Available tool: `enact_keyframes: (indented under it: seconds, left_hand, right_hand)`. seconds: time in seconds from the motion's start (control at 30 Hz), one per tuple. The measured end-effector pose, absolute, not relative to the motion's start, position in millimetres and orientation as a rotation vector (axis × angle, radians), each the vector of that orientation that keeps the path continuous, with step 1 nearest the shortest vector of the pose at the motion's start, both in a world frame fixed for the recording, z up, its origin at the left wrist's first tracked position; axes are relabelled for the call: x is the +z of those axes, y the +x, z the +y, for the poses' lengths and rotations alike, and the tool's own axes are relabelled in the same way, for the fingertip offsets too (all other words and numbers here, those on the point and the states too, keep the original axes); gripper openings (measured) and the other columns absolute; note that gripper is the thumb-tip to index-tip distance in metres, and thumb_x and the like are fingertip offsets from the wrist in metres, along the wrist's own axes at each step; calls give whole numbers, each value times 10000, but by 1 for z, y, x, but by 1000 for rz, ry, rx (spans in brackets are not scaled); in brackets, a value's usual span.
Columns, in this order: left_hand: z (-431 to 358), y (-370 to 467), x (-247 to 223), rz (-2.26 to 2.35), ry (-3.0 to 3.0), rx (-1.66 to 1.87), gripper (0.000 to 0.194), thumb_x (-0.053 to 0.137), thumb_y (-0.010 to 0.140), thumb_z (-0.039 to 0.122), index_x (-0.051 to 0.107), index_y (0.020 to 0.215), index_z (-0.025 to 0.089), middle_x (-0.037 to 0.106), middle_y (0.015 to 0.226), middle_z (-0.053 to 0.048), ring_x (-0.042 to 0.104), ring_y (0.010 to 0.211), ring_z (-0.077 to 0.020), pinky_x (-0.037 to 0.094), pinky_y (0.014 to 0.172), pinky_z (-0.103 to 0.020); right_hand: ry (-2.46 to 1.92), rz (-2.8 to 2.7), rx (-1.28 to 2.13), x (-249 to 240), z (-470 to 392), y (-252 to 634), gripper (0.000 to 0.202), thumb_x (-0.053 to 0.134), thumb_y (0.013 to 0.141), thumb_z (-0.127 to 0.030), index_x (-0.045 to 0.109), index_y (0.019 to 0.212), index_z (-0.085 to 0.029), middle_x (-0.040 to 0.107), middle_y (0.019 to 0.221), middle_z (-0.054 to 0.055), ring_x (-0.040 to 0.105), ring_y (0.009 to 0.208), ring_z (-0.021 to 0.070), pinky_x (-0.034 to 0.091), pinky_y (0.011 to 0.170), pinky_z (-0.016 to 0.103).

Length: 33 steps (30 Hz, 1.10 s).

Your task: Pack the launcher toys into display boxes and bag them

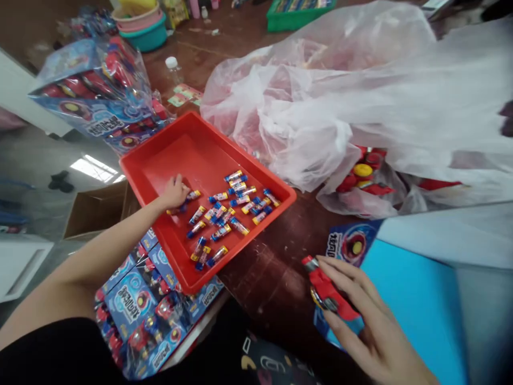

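- Right hand (372, 315), bare: thumb and fingers closed around a red plastic toy with silvery and yellow parts (326, 286), held above the dark red-brown tabletop (276, 256).
- Left hand (175, 192), bare: fingers bent, inside a shallow rectangular red plastic tray (188, 147), at a small blue-and-yellow wrapped tube (194, 195); cannot tell whether it is pinched.
- Similar small tubes (239, 226): scattered over the tray floor, mostly toward its near and right sides.
- Bright blue flat panel (420, 310): beside the right hand; printed dark-blue panel (356, 240) just beyond the fingers.
- Translucent white plastic bag (304, 107): beyond the tray; red and yellow toy pieces (363, 171) at its opening.
- Film-wrapped blue printed boxes of red toys: one stack left of the tray (80, 101), another lower down (134, 302).
- Green plastic tray (296, 18): far edge.
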<state>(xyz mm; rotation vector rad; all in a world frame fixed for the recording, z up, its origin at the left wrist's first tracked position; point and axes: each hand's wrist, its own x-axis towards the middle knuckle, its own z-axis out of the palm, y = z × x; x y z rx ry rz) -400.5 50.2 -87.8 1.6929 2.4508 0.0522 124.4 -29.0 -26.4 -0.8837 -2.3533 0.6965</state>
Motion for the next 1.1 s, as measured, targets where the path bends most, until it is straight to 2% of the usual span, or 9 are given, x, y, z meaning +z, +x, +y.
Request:
enact_keyframes:
  seconds: [0.1, 0.2, 0.33, 0.4, 0.53, 0.73, 0.87, 1.0, 1.1]
  left_hand:
    - [30, -360, -88, 2287, 1873, -5, 487, 604, 1016, 436, 590, 1395, 129, 580, 1307, -208, 527, 1221, -341, 436, 1075, -484]
    - [16, -333, -62, 2261, 2119, 96, 492, 611, 973, 630, 708, 1087, 161, 586, 1154, -183, 514, 1173, -370, 428, 1053, -532]
    - [-18, -285, -15, 2039, 2093, 370, 508, 496, 1010, 676, 573, 860, 197, 589, 884, -93, 561, 861, -259, 480, 813, -423]
    - [-43, -248, 2, 1713, 1894, 342, 450, 465, 1034, 634, 560, 942, 204, 577, 799, -39, 542, 723, -204, 451, 681, -349]
    - [-80, -177, 13, 1151, 1738, 340, 308, 453, 1089, 479, 601, 1197, 232, 670, 1080, -22, 628, 948, -170, 494, 843, -308]
    - [-87, -130, 5, 994, 1725, 468, 206, 534, 1081, 380, 647, 1127, 214, 673, 992, 14, 623, 879, -125, 492, 796, -252]
    - [-85, -108, 0, 1013, 2277, 682, 204, 582, 1067, 315, 634, 1169, 147, 662, 930, -31, 599, 793, -149, 477, 707, -286]
    - [-75, -85, -12, 967, 2930, 916, 358, 691, 997, 265, 604, 1285, 71, 698, 935, -92, 582, 744, -214, 455, 673, -373]
    - [-65, -74, -16, 958, 2799, 883, 346, 688, 1005, 274, 606, 1297, 107, 712, 983, -82, 622, 802, -211, 482, 711, -361]
  right_hand:
    - [-867, -2313, 823, -30, -35, 116, 608, 578, 1000, -238, 430, 1590, -233, 524, 1527, 122, 507, 1434, 216, 477, 1168, 320]
    - [-827, -2229, 956, -34, -38, 112, 629, 678, 984, -342, 454, 1567, -266, 558, 1490, 121, 554, 1397, 227, 498, 1146, 343]
    - [-807, -2125, 1020, -27, -37, 119, 559, 802, 907, -281, 580, 1420, -279, 651, 1349, 92, 640, 1263, 196, 526, 1084, 325]
    - [-753, -2079, 1018, -17, -35, 123, 490, 805, 889, -210, 621, 1339, -266, 680, 1266, 78, 654, 1204, 183, 529, 1063, 326]
    - [-575, -2035, 1099, 0, -30, 125, 451, 867, 829, -244, 630, 1212, -233, 683, 1169, 73, 668, 1098, 181, 556, 970, 339]
    - [-403, -2139, 1151, 2, -34, 137, 347, 819, 869, -232, 598, 1136, -225, 691, 1123, 74, 681, 1070, 169, 572, 903, 342]
    - [-523, -2020, 1167, -2, -52, 151, 313, 826, 840, -223, 617, 1072, -233, 696, 1109, 60, 690, 1019, 172, 582, 876, 354]
    - [-996, -1479, 1673, -5, -72, 163, 272, 757, 933, -395, 581, 1031, -213, 679, 918, 16, 658, 700, 121, 595, 606, 274]
    - [-1080, -1441, 1746, 1, -72, 188, 506, 646, 976, -606, 542, 1279, -214, 707, 1130, 96, 736, 894, 189, 675, 715, 354]
